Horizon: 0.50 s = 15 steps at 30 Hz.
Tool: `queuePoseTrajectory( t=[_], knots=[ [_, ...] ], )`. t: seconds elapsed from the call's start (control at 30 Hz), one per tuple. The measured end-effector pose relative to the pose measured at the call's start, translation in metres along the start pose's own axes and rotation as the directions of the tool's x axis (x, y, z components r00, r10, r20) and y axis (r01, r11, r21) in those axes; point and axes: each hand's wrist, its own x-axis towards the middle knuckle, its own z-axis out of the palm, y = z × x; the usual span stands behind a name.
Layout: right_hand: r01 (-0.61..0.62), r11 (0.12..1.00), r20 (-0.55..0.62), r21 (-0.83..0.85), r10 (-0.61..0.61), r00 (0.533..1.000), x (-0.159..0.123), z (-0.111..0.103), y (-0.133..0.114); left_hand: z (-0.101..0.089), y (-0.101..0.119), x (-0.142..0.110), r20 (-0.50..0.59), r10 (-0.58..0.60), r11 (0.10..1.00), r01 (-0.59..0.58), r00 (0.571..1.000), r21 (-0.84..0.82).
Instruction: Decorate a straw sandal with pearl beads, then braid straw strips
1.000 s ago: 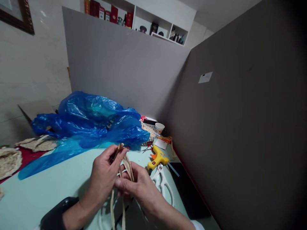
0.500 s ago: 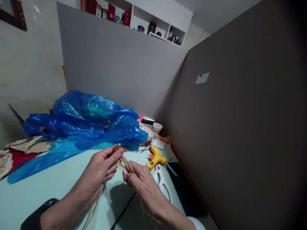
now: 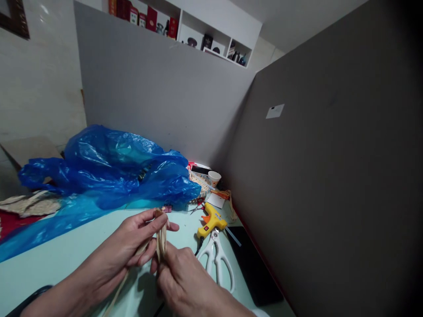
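Both hands hold a small bundle of pale, straw-coloured flat strands (image 3: 161, 242) above the table. My left hand (image 3: 140, 233) pinches its upper end between thumb and fingers. Lower down, the fingers of my right hand (image 3: 180, 270) are closed round the same strands, and the part inside that hand is hidden. One long loose strand (image 3: 116, 293) trails from under my left hand toward the bottom edge. Right of my right hand lie white-handled scissors (image 3: 218, 257), with a yellow glue gun (image 3: 211, 221) just beyond them.
A crumpled blue plastic bag (image 3: 109, 165) covers the back left of the pale green table (image 3: 79, 240). Behind the glue gun are a paper cup (image 3: 214, 177), a woven basket (image 3: 199, 181) and small red-handled scissors (image 3: 198, 205). A black flat panel (image 3: 256, 268) lies along the right partition (image 3: 317, 167).
The bundle has turned from slanting to nearly upright. My right hand has moved left and down, closer beneath my left hand, uncovering more of the white-handled scissors. The view has shifted slightly.
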Motion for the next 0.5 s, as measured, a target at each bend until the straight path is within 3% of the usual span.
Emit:
queuePoseTrajectory(
  t=[0.07,0.13,0.2,0.3,0.43,0.5],
  knots=[
    [0.031,0.999,0.029,0.033,-0.032,0.999,0.000,-0.006,-0.002,-0.002,0.001,0.001,0.015,-0.008,0.999,0.007,1.000,0.046],
    [0.028,0.993,-0.026,0.114,-0.026,0.999,0.002,-0.015,-0.003,-0.004,0.001,0.002,0.004,0.018,0.996,-0.018,1.000,0.091],
    [0.012,0.979,-0.178,0.206,0.026,0.984,0.006,-0.023,0.000,-0.007,0.001,0.004,0.021,0.038,0.983,-0.041,0.999,0.176],
    [0.079,0.954,-0.387,0.288,0.040,0.921,0.012,-0.030,0.008,-0.009,-0.003,0.005,0.101,0.049,0.936,-0.081,0.994,0.343],
    [0.204,0.917,-0.383,0.344,-0.061,0.922,0.012,-0.031,0.011,-0.004,-0.007,0.001,0.150,0.109,0.868,-0.168,0.983,0.467],
    [0.237,0.930,-0.380,0.282,-0.118,0.918,0.010,-0.032,0.007,0.000,-0.007,-0.002,0.175,0.116,0.843,-0.190,0.978,0.504]
  ],
)
